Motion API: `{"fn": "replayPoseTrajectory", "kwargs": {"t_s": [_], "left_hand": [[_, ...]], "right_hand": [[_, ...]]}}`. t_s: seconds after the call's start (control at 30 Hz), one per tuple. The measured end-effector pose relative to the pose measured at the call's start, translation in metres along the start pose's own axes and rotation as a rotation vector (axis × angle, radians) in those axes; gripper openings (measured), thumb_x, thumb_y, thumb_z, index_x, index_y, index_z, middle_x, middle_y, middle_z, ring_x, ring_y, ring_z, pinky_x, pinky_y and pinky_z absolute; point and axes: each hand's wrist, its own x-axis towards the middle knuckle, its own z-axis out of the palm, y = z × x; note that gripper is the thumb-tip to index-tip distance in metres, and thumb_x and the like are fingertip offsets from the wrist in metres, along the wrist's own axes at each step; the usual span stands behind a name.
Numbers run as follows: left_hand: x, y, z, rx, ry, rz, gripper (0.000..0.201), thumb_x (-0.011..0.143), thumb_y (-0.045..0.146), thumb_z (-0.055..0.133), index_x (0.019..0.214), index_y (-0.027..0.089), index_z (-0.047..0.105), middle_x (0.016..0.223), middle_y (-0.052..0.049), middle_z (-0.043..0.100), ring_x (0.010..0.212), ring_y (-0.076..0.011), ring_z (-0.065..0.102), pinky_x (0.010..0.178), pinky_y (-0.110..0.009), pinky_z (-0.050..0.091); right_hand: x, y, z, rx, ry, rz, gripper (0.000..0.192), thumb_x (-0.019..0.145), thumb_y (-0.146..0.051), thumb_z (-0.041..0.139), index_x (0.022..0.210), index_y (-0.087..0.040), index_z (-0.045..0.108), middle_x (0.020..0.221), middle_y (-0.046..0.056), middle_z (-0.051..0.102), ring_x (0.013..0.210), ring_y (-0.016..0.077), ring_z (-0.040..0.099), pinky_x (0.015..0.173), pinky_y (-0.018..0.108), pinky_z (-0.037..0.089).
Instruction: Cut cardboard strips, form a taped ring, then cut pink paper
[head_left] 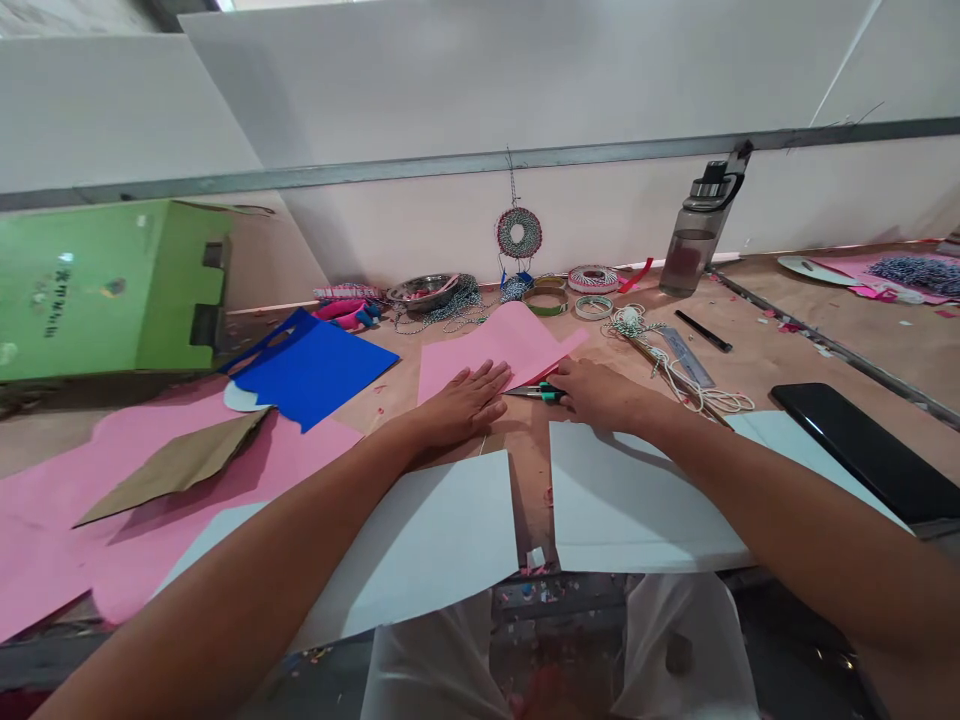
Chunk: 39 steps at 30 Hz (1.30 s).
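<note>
Pink sheet creased, flat – left hand spread on it, right hand gripping scissors at its edge; bowl behind holds beads.

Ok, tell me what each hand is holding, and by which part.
The right hand grips scissors by their teal handles. The left hand holds nothing; it lies flat on the pink paper.

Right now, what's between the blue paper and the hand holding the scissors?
In the head view, the pink sheet lies there, with the left hand flat on it, before the right hand gripping the scissors.
</note>
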Motion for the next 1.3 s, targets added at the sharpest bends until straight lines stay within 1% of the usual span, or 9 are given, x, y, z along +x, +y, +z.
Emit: {"fn": "replayPoseTrajectory", "kwargs": {"t_s": [0.13, 0.33, 0.5, 0.63, 0.77, 0.93, 1.1, 1.2, 1.3], "left_hand": [[0.000, -0.001, 0.001, 0.012, 0.012, -0.001, 0.070, 0.097, 0.057, 0.008, 0.155, 0.019, 0.012, 0.161, -0.003, 0.009, 0.149, -0.0220, 0.001, 0.120, -0.043, 0.006], [0.000, 0.001, 0.000, 0.005, 0.014, 0.000, 0.070, 0.097, 0.057, 0.010, 0.156, 0.019, 0.012, 0.161, -0.005, 0.011, 0.149, -0.0229, 0.002, 0.119, -0.044, 0.009], [0.015, 0.011, 0.001, -0.011, 0.025, -0.034, 0.069, 0.097, 0.055, 0.010, 0.155, 0.018, 0.013, 0.161, -0.005, 0.009, 0.149, -0.0251, 0.000, 0.119, -0.048, 0.009], [0.022, 0.012, 0.000, -0.044, 0.039, 0.027, 0.067, 0.098, 0.053, 0.009, 0.156, 0.018, 0.011, 0.161, -0.006, 0.010, 0.149, -0.0226, 0.003, 0.120, -0.044, 0.009], [0.007, -0.005, -0.004, -0.042, 0.061, 0.084, 0.061, 0.099, 0.045, 0.006, 0.156, 0.023, 0.009, 0.161, -0.004, 0.011, 0.149, -0.0204, 0.006, 0.120, -0.043, 0.010], [-0.015, -0.015, -0.008, 0.017, -0.026, 0.001, 0.065, 0.098, 0.053, 0.005, 0.155, 0.024, 0.008, 0.161, -0.001, 0.006, 0.149, -0.0227, 0.001, 0.119, -0.045, 0.008], [-0.014, -0.010, -0.008, 0.030, -0.047, -0.008, 0.068, 0.096, 0.058, 0.005, 0.155, 0.024, 0.005, 0.161, -0.001, 0.003, 0.149, -0.0220, -0.003, 0.119, -0.045, 0.005], [-0.013, -0.010, -0.007, 0.027, -0.049, -0.015, 0.069, 0.096, 0.059, 0.005, 0.155, 0.024, 0.005, 0.161, -0.001, 0.003, 0.149, -0.0221, -0.003, 0.119, -0.045, 0.005], [-0.013, -0.012, -0.006, 0.016, -0.048, -0.016, 0.069, 0.096, 0.059, 0.005, 0.155, 0.024, 0.006, 0.161, -0.001, 0.003, 0.149, -0.0223, -0.003, 0.119, -0.045, 0.004]], "right_hand": [[0.003, -0.004, 0.002, 0.000, -0.023, 0.009, 0.039, 0.090, -0.026, 0.052, 0.126, -0.015, 0.061, 0.126, 0.015, 0.061, 0.108, 0.0279, 0.057, 0.084, 0.033, 0.044], [0.003, -0.010, -0.001, 0.049, -0.022, 0.007, 0.039, 0.090, -0.029, 0.053, 0.125, -0.015, 0.060, 0.128, 0.016, 0.059, 0.112, 0.0287, 0.055, 0.086, 0.034, 0.043], [-0.005, -0.004, -0.010, 0.061, -0.006, 0.062, 0.037, 0.090, -0.036, 0.053, 0.121, -0.017, 0.061, 0.116, 0.014, 0.064, 0.101, 0.0252, 0.060, 0.082, 0.032, 0.042], [-0.010, 0.005, -0.009, 0.040, -0.051, 0.115, 0.041, 0.091, -0.039, 0.051, 0.126, -0.020, 0.059, 0.110, 0.012, 0.065, 0.096, 0.0245, 0.061, 0.079, 0.031, 0.041], [-0.010, 0.009, -0.006, -0.003, -0.089, 0.135, 0.039, 0.089, -0.031, 0.052, 0.126, -0.021, 0.059, 0.108, 0.012, 0.063, 0.093, 0.0243, 0.061, 0.075, 0.030, 0.040], [-0.008, 0.011, -0.003, 0.005, -0.091, 0.135, 0.042, 0.091, -0.033, 0.050, 0.131, -0.022, 0.057, 0.111, 0.013, 0.061, 0.093, 0.0244, 0.060, 0.073, 0.030, 0.040], [-0.008, 0.011, -0.003, -0.004, -0.092, 0.105, 0.041, 0.091, -0.033, 0.050, 0.129, -0.019, 0.058, 0.109, 0.013, 0.060, 0.092, 0.0243, 0.059, 0.074, 0.030, 0.039], [-0.007, 0.005, -0.005, -0.005, -0.107, 0.102, 0.041, 0.091, -0.036, 0.051, 0.127, -0.018, 0.059, 0.108, 0.013, 0.060, 0.091, 0.0244, 0.058, 0.072, 0.030, 0.039], [-0.006, -0.004, -0.008, 0.011, -0.107, 0.094, 0.040, 0.091, -0.030, 0.051, 0.128, -0.019, 0.058, 0.109, 0.013, 0.059, 0.094, 0.0242, 0.057, 0.072, 0.029, 0.039]]}}
